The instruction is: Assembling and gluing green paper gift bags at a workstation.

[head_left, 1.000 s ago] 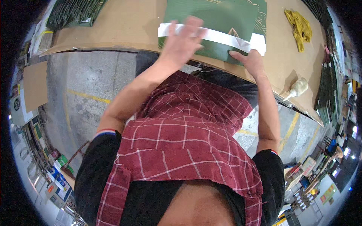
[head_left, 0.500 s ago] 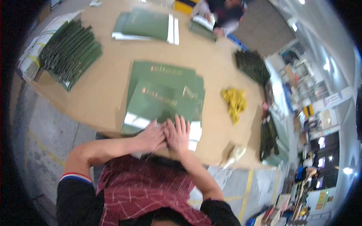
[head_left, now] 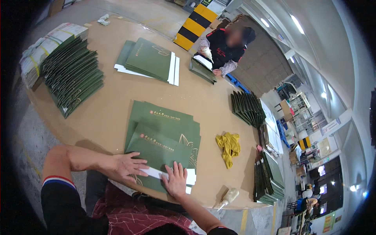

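Note:
A flat green paper bag (head_left: 160, 147) with gold and red print lies at the table's near edge, a white strip (head_left: 154, 172) along its near side. My left hand (head_left: 130, 167) rests on the left part of this strip, fingers spread. Flat on the right part of the strip lies my right hand (head_left: 177, 181), also with fingers apart. Under the bag is a stack of similar green sheets (head_left: 138, 112), offset toward the far side and showing gold line drawings. A white squeeze bottle (head_left: 230, 195) with a pointed nozzle lies to the right of my right hand.
A crumpled yellow cloth (head_left: 228, 149) lies right of the stack. Folded green bags stand in rows at the left (head_left: 74, 74) and right (head_left: 246, 108). More flat green sheets (head_left: 149, 58) lie farther off. Across the brown table (head_left: 98, 125), a person (head_left: 227, 51) holds a bottle over a bag.
My hands were close together at the bag's near edge; now they are apart, the left one farther left. The view has tilted up, so the co-worker shows more fully.

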A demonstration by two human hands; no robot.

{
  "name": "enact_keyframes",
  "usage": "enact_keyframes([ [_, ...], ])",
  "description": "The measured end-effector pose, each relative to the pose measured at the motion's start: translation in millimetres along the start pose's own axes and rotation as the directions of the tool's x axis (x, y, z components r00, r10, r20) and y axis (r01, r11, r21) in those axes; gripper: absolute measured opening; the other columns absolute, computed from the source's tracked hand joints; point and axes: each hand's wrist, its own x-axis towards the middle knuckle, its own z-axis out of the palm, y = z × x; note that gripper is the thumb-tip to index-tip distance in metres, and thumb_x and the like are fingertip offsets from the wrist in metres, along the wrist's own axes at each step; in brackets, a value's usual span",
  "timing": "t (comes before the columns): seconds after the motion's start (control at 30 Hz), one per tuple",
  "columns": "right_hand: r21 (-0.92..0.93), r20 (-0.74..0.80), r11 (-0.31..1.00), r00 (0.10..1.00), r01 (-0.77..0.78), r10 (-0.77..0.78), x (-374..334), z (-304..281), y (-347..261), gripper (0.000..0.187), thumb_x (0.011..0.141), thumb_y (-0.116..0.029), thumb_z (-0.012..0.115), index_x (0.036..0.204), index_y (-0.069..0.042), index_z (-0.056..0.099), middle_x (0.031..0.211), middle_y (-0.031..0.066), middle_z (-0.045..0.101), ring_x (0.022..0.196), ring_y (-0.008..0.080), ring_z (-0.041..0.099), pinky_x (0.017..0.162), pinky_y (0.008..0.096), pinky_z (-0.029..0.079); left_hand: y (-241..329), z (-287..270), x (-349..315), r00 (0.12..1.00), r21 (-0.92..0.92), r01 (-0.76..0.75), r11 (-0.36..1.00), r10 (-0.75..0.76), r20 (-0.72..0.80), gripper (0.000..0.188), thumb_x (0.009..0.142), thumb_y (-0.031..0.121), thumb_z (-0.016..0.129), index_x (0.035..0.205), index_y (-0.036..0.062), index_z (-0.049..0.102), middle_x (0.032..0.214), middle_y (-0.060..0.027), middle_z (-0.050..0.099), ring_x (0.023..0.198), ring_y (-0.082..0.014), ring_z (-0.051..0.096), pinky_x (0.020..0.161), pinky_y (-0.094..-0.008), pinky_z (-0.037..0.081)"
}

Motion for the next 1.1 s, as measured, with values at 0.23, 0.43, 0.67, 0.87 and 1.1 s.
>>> enact_keyframes([
  [0.23, -0.047, -0.360, 0.998, 0.931, 0.045, -0.058, -9.4, 1.3, -5.5, 0.041, 0.076, -0.026, 0.059, 0.112, -0.008, 0.050, 0.121, 0.0155, 0.044, 0.112, 0.0316, 0.040, 0.095, 0.0471, 0.026, 28.9, 3.1, -13.2, 0.837, 0.076, 0.546, 0.834, -0.547, -0.008, 0.055, 0.083, 0.039, 0.048, 0.130, 0.0153, 0.032, 0.133, -0.0146, 0.031, 0.120, -0.0340, 0.031, 0.096, -0.0513, 0.024],
  [0.43, 0.178, -0.287, 0.902, 0.897, 0.394, -0.335, -27.5, -29.9, -32.8, 0.035, 0.069, -0.004, 0.056, 0.104, -0.003, 0.054, 0.092, 0.0073, 0.060, 0.078, 0.0229, 0.058, 0.068, 0.0335, 0.046, 112.1, 34.6, -27.1, 0.041, -0.846, 0.385, 0.369, -0.922, -0.384, 0.030, 0.080, 0.011, 0.059, 0.104, 0.0018, 0.044, 0.094, -0.0174, 0.051, 0.086, -0.0280, 0.053, 0.074, -0.0355, 0.042],
  [0.67, 0.841, 0.441, 0.462, 0.853, -0.282, -0.281, 19.6, -38.8, -22.4, 0.029, 0.087, -0.014, 0.050, 0.113, -0.003, 0.046, 0.076, 0.0085, 0.059, 0.070, 0.0158, 0.057, 0.063, 0.0280, 0.045, 99.9, 18.6, -4.3, 0.320, -0.804, 0.401, 0.440, -0.889, -0.327, 0.015, 0.079, 0.012, 0.058, 0.087, 0.0005, 0.053, 0.083, -0.0157, 0.054, 0.077, -0.0285, 0.056, 0.066, -0.0347, 0.045],
  [0.87, 0.580, 0.316, 0.790, 0.839, 0.198, -0.443, 53.9, -14.7, -40.6, 0.030, 0.081, -0.016, 0.056, 0.105, -0.004, 0.043, 0.075, 0.0178, 0.057, 0.068, 0.0331, 0.055, 0.063, 0.0383, 0.045, 46.4, 30.7, -5.6, 0.778, -0.322, 0.239, 0.916, -0.379, -0.502, 0.016, 0.077, 0.017, 0.057, 0.084, 0.0025, 0.055, 0.085, -0.0088, 0.053, 0.083, -0.0256, 0.052, 0.070, -0.0369, 0.042],
  [1.1, 0.410, 0.326, 0.877, 0.857, 0.252, -0.399, 49.6, 2.4, -41.9, 0.034, 0.080, -0.017, 0.055, 0.106, -0.002, 0.039, 0.070, 0.0153, 0.055, 0.065, 0.0343, 0.056, 0.056, 0.0416, 0.044, 16.2, 0.8, -18.8, 0.958, 0.230, -0.167, 0.959, 0.213, -0.192, 0.026, 0.077, 0.032, 0.054, 0.083, 0.0074, 0.056, 0.102, -0.0060, 0.054, 0.098, -0.0206, 0.046, 0.083, -0.0377, 0.035],
])
